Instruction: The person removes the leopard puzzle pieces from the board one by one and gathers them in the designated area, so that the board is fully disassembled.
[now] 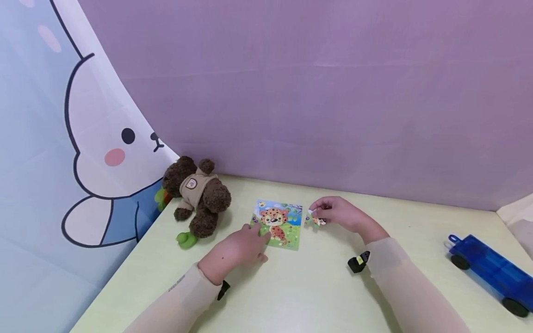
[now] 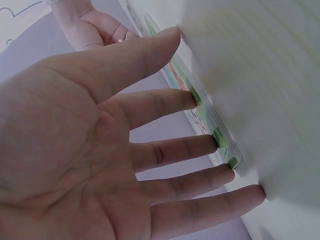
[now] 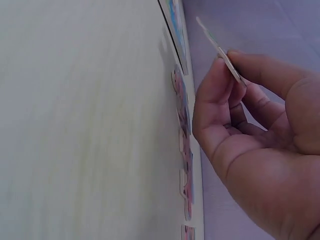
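Note:
A square picture board (image 1: 287,238) with a spotted leopard cub on grass lies flat on the table. My left hand (image 1: 243,245) rests at its lower left edge. In the left wrist view the fingers (image 2: 170,150) are spread and nearly straight, with several tips touching the board's edge (image 2: 225,132). To the right of the board, my right hand (image 1: 339,213) pinches a thin puzzle piece (image 3: 211,38) between thumb and fingers, held above the table. Several loose puzzle pieces (image 3: 186,150) lie below that hand, partly hidden by it in the head view.
A brown teddy bear (image 1: 195,189) lies at the back left, with a small green toy duck (image 1: 186,240) beside its leg. On the right stands a blue toy wagon (image 1: 491,268) with black wheels. A purple curtain (image 1: 312,92) hangs behind the table (image 1: 300,296).

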A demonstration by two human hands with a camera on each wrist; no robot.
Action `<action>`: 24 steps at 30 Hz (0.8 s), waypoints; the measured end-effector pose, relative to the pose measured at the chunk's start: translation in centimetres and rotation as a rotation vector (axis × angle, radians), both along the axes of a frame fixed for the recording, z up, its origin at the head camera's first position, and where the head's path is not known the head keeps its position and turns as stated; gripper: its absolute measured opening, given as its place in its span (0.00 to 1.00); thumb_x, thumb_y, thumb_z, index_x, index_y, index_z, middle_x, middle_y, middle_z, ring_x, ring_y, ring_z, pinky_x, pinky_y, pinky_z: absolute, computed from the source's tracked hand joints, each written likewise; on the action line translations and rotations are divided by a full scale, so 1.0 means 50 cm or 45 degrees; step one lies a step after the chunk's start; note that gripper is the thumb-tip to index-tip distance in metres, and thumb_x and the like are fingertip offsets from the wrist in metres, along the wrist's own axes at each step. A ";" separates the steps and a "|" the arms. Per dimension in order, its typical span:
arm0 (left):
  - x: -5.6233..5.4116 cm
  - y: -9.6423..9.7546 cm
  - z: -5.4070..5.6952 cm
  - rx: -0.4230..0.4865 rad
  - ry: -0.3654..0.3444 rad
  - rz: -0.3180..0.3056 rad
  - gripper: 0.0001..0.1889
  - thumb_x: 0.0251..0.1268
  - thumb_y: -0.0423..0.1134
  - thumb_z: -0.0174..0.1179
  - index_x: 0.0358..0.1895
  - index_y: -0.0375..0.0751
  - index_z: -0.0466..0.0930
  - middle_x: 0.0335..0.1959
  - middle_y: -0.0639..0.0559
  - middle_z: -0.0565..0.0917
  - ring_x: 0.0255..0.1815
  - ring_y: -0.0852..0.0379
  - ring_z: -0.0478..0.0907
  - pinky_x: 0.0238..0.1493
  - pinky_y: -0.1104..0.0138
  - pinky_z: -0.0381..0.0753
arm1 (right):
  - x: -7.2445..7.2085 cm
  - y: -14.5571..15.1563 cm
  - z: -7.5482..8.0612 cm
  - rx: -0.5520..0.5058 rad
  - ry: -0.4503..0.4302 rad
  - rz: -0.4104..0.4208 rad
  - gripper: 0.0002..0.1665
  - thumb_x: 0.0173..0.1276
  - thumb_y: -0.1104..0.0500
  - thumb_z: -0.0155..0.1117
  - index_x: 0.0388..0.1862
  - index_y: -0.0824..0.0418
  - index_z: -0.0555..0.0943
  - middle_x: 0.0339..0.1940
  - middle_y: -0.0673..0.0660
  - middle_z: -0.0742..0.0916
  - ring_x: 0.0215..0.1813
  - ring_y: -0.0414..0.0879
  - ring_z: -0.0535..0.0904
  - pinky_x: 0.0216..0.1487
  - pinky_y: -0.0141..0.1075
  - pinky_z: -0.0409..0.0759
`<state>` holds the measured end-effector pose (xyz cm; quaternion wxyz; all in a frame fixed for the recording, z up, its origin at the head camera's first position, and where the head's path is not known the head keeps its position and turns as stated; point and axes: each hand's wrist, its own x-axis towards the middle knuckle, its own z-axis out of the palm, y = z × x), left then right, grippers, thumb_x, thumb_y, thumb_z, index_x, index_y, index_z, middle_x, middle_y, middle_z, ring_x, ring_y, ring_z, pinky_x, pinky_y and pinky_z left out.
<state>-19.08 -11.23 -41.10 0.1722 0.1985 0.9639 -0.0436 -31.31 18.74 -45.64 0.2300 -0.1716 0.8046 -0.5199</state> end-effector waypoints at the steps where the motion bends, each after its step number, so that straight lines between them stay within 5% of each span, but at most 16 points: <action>1: 0.000 0.000 0.000 0.007 0.000 0.000 0.37 0.77 0.57 0.64 0.83 0.50 0.66 0.84 0.38 0.64 0.79 0.35 0.70 0.70 0.48 0.86 | 0.001 0.001 -0.002 0.005 0.005 0.017 0.18 0.78 0.58 0.68 0.61 0.66 0.83 0.43 0.54 0.85 0.44 0.47 0.83 0.51 0.39 0.87; 24: 0.000 -0.004 -0.004 0.027 -0.001 0.006 0.37 0.76 0.57 0.63 0.83 0.50 0.66 0.85 0.38 0.64 0.80 0.34 0.69 0.71 0.47 0.85 | 0.011 -0.005 -0.008 0.195 0.185 0.162 0.10 0.75 0.62 0.69 0.51 0.66 0.84 0.40 0.57 0.86 0.39 0.46 0.78 0.39 0.32 0.82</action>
